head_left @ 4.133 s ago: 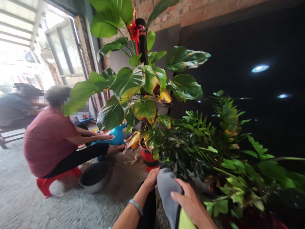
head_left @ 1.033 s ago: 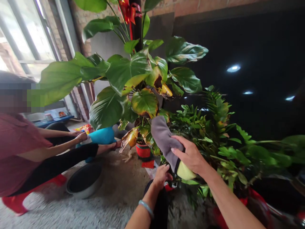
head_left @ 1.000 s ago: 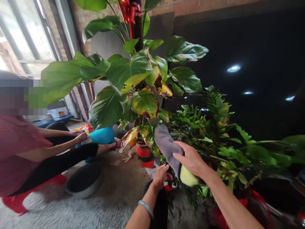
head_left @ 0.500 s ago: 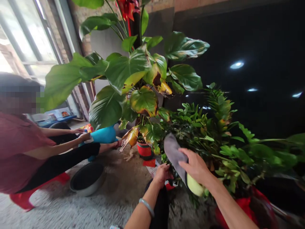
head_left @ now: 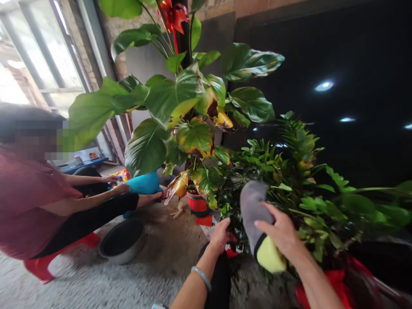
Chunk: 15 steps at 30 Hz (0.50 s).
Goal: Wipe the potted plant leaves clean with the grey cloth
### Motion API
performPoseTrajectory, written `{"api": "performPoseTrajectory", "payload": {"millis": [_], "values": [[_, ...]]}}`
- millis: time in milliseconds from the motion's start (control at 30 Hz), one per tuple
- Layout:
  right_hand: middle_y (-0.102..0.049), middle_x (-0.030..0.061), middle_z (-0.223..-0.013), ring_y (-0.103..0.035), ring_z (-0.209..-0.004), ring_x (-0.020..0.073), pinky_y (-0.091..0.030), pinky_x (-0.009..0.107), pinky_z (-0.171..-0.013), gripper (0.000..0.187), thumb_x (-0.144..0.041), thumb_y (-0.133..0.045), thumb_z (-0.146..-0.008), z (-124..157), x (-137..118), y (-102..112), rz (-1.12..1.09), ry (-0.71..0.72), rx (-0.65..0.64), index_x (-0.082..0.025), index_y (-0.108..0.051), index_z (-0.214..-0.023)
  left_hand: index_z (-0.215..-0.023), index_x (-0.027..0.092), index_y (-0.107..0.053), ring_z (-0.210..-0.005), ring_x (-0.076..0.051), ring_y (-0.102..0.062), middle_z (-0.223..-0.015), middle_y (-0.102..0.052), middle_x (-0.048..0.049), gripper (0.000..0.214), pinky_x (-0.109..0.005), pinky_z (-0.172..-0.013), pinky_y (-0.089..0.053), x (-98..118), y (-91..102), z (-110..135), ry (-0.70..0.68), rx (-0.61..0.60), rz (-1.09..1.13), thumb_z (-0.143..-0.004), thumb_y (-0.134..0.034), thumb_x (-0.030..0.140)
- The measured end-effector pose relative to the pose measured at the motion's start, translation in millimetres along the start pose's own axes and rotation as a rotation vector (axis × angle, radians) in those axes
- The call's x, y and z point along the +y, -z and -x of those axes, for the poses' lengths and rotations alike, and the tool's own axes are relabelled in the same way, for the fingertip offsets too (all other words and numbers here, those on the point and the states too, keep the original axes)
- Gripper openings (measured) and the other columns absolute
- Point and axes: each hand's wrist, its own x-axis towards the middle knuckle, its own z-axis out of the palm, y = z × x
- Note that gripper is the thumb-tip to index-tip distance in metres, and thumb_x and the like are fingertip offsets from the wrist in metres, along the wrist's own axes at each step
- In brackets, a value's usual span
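Observation:
My right hand [head_left: 281,234] is closed on a grey and yellow cloth [head_left: 254,212] and presses it against the leaves of a low bushy green plant [head_left: 289,184]. My left hand [head_left: 220,234], a pale band on its wrist, rests closed on my dark-clad knee just below the plants. Behind stands a tall plant with big, partly yellowed leaves [head_left: 180,107] in a red pot [head_left: 197,204].
At the left a person in a red shirt [head_left: 28,206] crouches on a red stool, hands on a blue object [head_left: 143,184]. A dark round basin [head_left: 122,240] lies on the speckled floor. A dark glossy wall is behind, and red wrapping [head_left: 334,283] sits at lower right.
My right hand with the cloth has come down from the big-leaved plant and shifted right onto the low bushy plant. My left hand stays on my knee.

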Motion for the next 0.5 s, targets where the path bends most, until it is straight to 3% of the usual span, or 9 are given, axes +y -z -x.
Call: {"api": "performPoseTrajectory", "payload": {"millis": [67, 133, 200, 267, 333, 367, 433, 500], "values": [[-0.074, 0.0109, -0.097, -0.066, -0.096, 0.0321, -0.048, 0.043, -0.092, 0.056, -0.034, -0.054, -0.047, 18.1, 15.5, -10.9, 0.015, -0.019, -0.173, -0.017, -0.071, -0.098, -0.064, 0.019, -0.054, -0.047, -0.013, -0.047, -0.049, -0.052, 0.0034, 0.040, -0.027, -0.051, -0.035, -0.6, 1.6, 0.7, -0.033, -0.041, -0.044, -0.056, -0.073, 0.054], [-0.074, 0.0086, -0.098, -0.067, -0.096, 0.0315, -0.049, 0.042, -0.090, 0.051, -0.035, -0.056, -0.049, 36.6, 19.1, 3.2, -0.006, -0.037, -0.192, -0.020, -0.073, -0.094, -0.058, 0.019, -0.051, -0.044, -0.011, -0.044, -0.046, -0.050, 0.0050, 0.042, -0.025, -0.049, -0.033, -0.2, 4.3, 1.1, -0.044, -0.063, -0.076, -0.053, -0.075, 0.052], [-0.074, 0.0073, -0.098, -0.067, -0.094, 0.0322, -0.052, 0.042, -0.086, 0.052, -0.044, -0.064, -0.049, 43.8, 9.1, 32.9, -0.052, -0.082, -0.011, -0.023, -0.073, -0.096, -0.058, 0.019, -0.050, -0.040, -0.009, -0.042, -0.046, -0.051, 0.0055, 0.044, -0.025, -0.048, -0.033, 1.1, 6.8, 1.1, -0.037, -0.071, -0.088, -0.053, -0.076, 0.054], [-0.074, 0.0083, -0.096, -0.067, -0.091, 0.0340, -0.053, 0.044, -0.082, 0.064, -0.052, -0.070, -0.047, 34.9, -7.3, 59.2, -0.055, -0.156, 0.285, -0.025, -0.071, -0.104, -0.062, 0.019, -0.052, -0.037, -0.009, -0.043, -0.051, -0.054, 0.0046, 0.046, -0.026, -0.047, -0.035, 2.8, 8.2, 1.3, -0.025, -0.085, -0.090, -0.053, -0.075, 0.057], [-0.073, 0.0112, -0.099, -0.066, -0.093, 0.0357, -0.051, 0.047, -0.083, 0.074, -0.055, -0.069, -0.050, 15.4, -19.0, 65.3, -0.027, -0.177, 0.546, -0.022, -0.066, -0.117, -0.065, 0.019, -0.052, -0.036, -0.009, -0.043, -0.053, -0.056, 0.0040, 0.048, -0.027, -0.047, -0.036, 3.8, 8.0, 1.8, -0.021, -0.096, -0.091, -0.052, -0.075, 0.059], [-0.072, 0.0127, -0.102, -0.065, -0.096, 0.0359, -0.050, 0.047, -0.085, 0.076, -0.055, -0.066, -0.054, 5.3, -20.1, 58.8, -0.023, -0.157, 0.606, -0.020, -0.063, -0.121, -0.064, 0.019, -0.052, -0.036, -0.009, -0.043, -0.053, -0.056, 0.0039, 0.048, -0.027, -0.047, -0.037, 4.0, 7.4, 2.1, -0.018, -0.097, -0.090, -0.051, -0.075, 0.059], [-0.071, 0.0142, -0.105, -0.064, -0.099, 0.0350, -0.049, 0.046, -0.089, 0.074, -0.051, -0.060, -0.056, -7.7, -11.4, 31.6, -0.043, -0.095, 0.518, -0.016, -0.062, -0.121, -0.062, 0.019, -0.051, -0.037, -0.009, -0.044, -0.052, -0.056, 0.0040, 0.049, -0.027, -0.047, -0.038, 3.3, 6.1, 2.3, -0.014, -0.087, -0.080, -0.049, -0.076, 0.058], [-0.073, 0.0130, -0.100, -0.066, -0.097, 0.0341, -0.049, 0.045, -0.091, 0.064, -0.045, -0.056, -0.052, -3.9, 8.6, -0.4, -0.062, -0.062, 0.210, -0.016, -0.067, -0.109, -0.061, 0.019, -0.052, -0.039, -0.011, -0.047, -0.051, -0.056, 0.0035, 0.048, -0.027, -0.048, -0.038, 2.1, 5.4, 1.4, -0.011, -0.058, -0.066, -0.047, -0.078, 0.057]]}}
